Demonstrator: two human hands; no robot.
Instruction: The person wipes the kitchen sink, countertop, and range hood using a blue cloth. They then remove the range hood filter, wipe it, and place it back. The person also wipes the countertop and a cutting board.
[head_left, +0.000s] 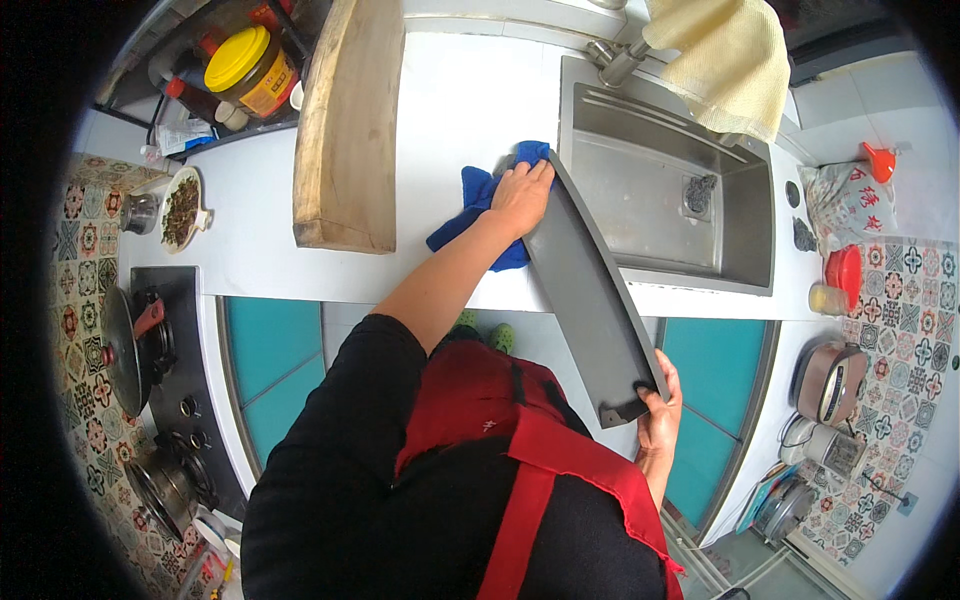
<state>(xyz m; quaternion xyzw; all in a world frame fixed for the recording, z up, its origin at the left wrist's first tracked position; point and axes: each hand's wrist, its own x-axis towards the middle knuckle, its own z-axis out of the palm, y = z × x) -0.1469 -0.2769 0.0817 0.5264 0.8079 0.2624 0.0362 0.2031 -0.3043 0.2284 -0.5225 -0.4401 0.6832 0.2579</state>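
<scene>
A long, shallow grey tray (581, 281) with a raised edge slants from the white counter down over its front edge. My right hand (660, 416) grips the tray's near end, thumb on the inside and fingers around the outer side. At the far end, my left hand (523, 196) holds a blue cloth (472, 217) against the tray. Part of the cloth lies bunched on the counter, beneath my wrist and beside the tray. Some of the tray's far end is hidden by my fingers and the cloth.
A steel sink (645, 202) adjoins the tray on the right, its faucet (622, 67) draped with a yellow cloth (724, 60). Left stands a thick wooden board (349, 135). A gas stove (191, 352) with cookware is farther left; a plate of dried food (181, 210) sits behind it.
</scene>
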